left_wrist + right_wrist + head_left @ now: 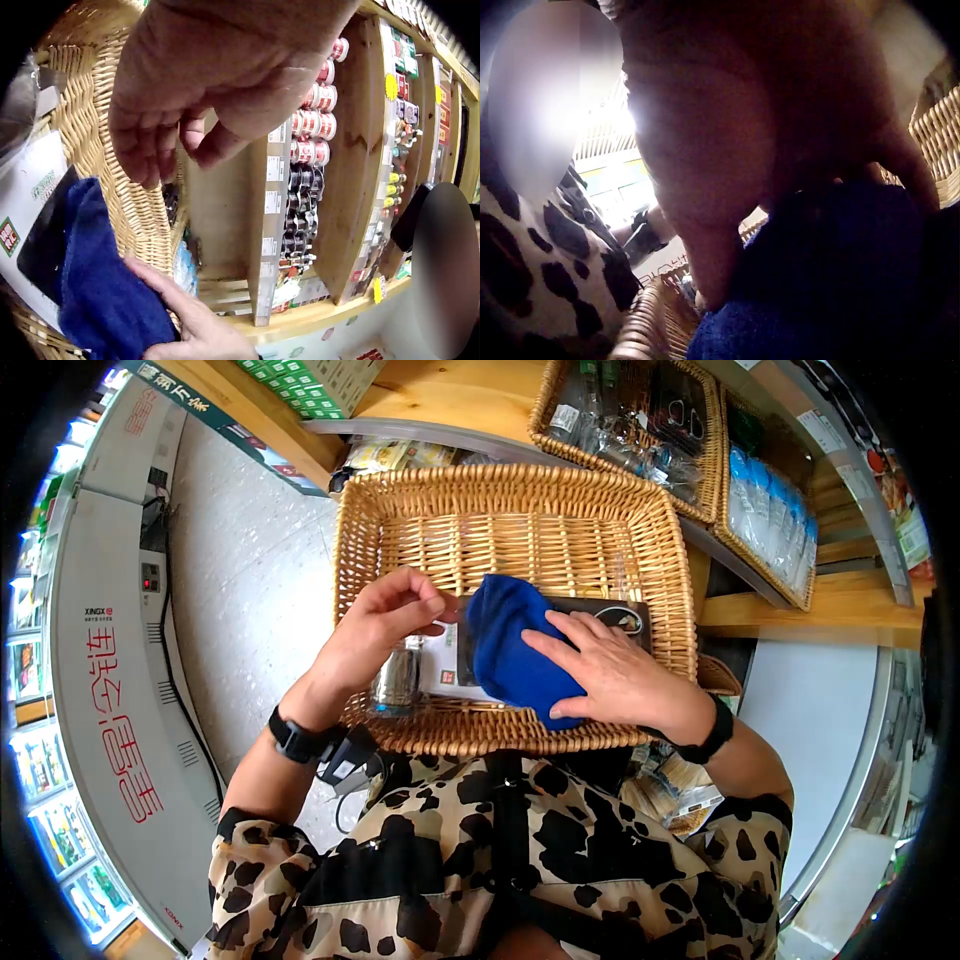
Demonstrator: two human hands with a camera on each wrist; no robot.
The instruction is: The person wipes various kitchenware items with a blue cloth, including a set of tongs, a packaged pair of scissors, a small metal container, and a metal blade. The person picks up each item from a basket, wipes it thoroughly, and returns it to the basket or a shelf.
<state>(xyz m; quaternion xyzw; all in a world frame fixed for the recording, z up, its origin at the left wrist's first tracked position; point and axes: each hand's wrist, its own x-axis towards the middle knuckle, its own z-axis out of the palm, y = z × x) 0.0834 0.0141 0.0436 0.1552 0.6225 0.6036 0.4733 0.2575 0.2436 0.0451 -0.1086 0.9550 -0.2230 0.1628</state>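
Observation:
A blue cloth point(515, 650) lies in a wicker basket point(510, 478), over a dark flat item point(636, 635) and a white package point(438, 668). The right hand point(622, 675) rests on the cloth's right part with fingers spread; in the right wrist view this hand point(727, 135) is dark above the cloth point(817, 285). Left of the cloth, the left hand point(380, 630) hovers over the basket, thumb near its loosely bent fingers. The left wrist view shows nothing held in that hand point(202, 82). A clear-wrapped item point(397, 682) stands below it, in the basket's near left corner.
Beyond the basket is a wooden shelf point(460, 395) with smaller baskets of packaged goods point(765, 510) at the right. A white cabinet point(115, 660) stands across the floor point(235, 510) at the left. Shelves with red-and-white tubs point(319, 124) appear in the left wrist view.

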